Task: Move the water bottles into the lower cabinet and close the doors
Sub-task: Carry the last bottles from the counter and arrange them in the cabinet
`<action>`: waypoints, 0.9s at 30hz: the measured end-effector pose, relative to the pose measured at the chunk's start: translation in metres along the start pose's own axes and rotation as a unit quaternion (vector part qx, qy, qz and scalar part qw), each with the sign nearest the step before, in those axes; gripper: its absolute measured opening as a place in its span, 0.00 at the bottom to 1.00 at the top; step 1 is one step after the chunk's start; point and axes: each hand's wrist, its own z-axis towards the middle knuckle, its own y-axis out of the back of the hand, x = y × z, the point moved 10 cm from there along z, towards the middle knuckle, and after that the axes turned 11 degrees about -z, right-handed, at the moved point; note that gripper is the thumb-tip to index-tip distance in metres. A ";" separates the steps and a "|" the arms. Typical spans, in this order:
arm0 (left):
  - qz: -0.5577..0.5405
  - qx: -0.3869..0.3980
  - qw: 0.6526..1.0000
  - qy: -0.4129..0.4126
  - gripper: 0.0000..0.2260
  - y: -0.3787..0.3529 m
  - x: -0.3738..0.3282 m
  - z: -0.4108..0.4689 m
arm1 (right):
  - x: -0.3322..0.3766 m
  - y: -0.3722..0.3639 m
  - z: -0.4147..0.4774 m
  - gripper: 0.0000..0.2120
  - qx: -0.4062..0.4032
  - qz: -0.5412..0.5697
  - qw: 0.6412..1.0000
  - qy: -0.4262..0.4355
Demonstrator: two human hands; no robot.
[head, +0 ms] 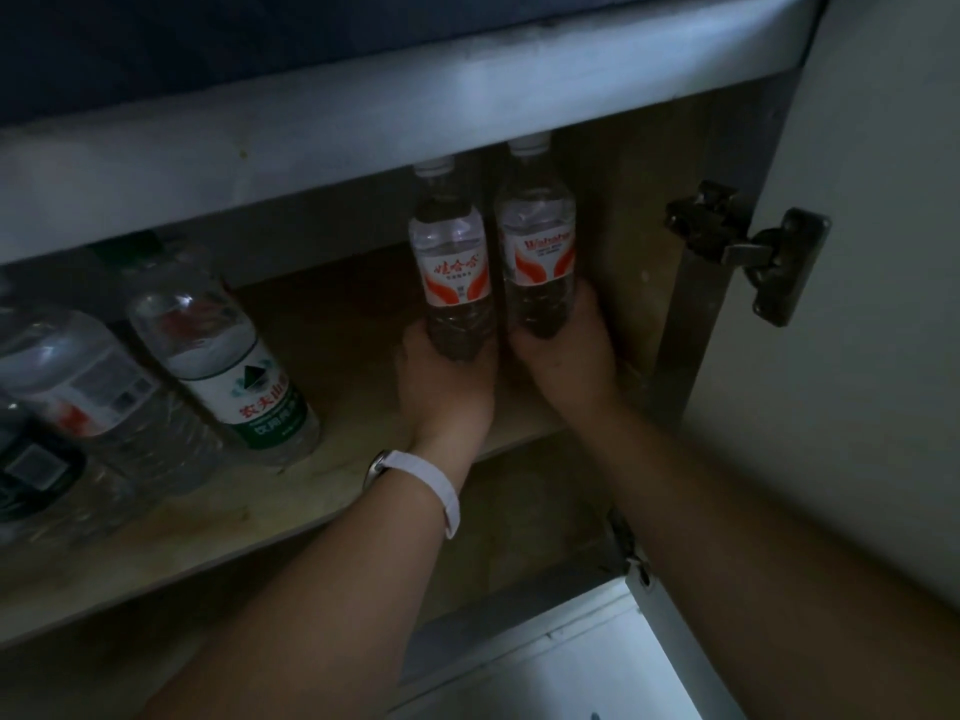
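STEP: placement, far right of cabinet shelf (337,324) | GRIP: your left hand (447,387) curls round the left bottle (452,262), right hand (563,366) round the right bottle (537,241) — both upright | NEXT: seat them, release, shut the door (872,148).

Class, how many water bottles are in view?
4: a bottle in the left hand, another bottle in the right hand, a green-labelled bottle and a bigger bottle left. Others may be hidden.

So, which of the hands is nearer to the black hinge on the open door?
Right. The right hand grips the right bottle, left of and below the hinge; the left hand grips the left bottle, farther left still.
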 end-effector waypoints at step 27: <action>0.050 -0.184 0.977 -0.098 0.30 0.265 0.014 -0.011 | 0.146 -0.163 -0.116 0.36 0.259 0.040 0.963 0.062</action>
